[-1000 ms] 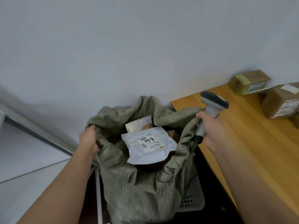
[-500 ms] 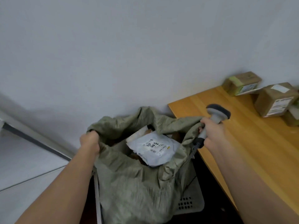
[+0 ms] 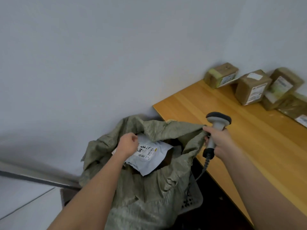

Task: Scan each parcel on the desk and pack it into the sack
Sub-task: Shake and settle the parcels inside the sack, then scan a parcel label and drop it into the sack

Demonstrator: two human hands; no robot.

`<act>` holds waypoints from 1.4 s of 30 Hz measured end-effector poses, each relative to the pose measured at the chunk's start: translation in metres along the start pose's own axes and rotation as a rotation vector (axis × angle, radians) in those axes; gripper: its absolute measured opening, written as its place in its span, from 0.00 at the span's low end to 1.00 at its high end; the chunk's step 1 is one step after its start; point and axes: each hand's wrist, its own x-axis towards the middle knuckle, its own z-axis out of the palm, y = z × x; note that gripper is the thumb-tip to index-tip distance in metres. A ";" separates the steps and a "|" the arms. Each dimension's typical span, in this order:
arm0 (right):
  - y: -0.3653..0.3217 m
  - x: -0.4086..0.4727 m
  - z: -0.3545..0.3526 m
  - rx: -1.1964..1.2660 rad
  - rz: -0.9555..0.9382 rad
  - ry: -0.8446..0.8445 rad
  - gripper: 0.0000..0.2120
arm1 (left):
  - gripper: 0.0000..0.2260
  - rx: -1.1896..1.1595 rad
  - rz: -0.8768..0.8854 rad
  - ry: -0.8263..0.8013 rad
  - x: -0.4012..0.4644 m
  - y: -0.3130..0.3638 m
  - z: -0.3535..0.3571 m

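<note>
A grey-green woven sack [image 3: 149,188] stands open beside the wooden desk [image 3: 249,143]. Inside it, on top, lies a white poly-mailer parcel [image 3: 149,156] with a printed label; brown parcels show under it. My left hand [image 3: 127,144] hovers over the sack's mouth just above that mailer, fingers loosely curled, holding nothing I can see. My right hand [image 3: 219,140] grips the handle of a grey barcode scanner [image 3: 218,119] at the sack's right rim, where the fabric meets my fingers. Several brown cardboard parcels [image 3: 250,87] sit at the desk's far end by the wall.
The scanner's coiled cable [image 3: 204,170] hangs down between sack and desk. A white perforated basket [image 3: 192,201] sits on the floor behind the sack. A pale wall rises behind everything; a dark strip [image 3: 33,178] runs along the left.
My left hand let go of the sack's left rim and moved right, over the white mailer. The view swung right, showing more parcels on the desk. The right hand kept the scanner.
</note>
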 end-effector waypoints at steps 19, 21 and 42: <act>0.005 0.021 -0.092 0.038 0.002 -0.021 0.20 | 0.06 0.230 0.283 0.006 0.110 0.153 0.063; -0.009 0.022 -0.110 0.067 -0.049 -0.002 0.17 | 0.09 0.290 0.284 0.077 0.104 0.184 0.069; -0.133 0.181 -0.291 0.164 -0.190 0.212 0.14 | 0.35 0.245 0.595 -0.052 0.177 0.517 0.237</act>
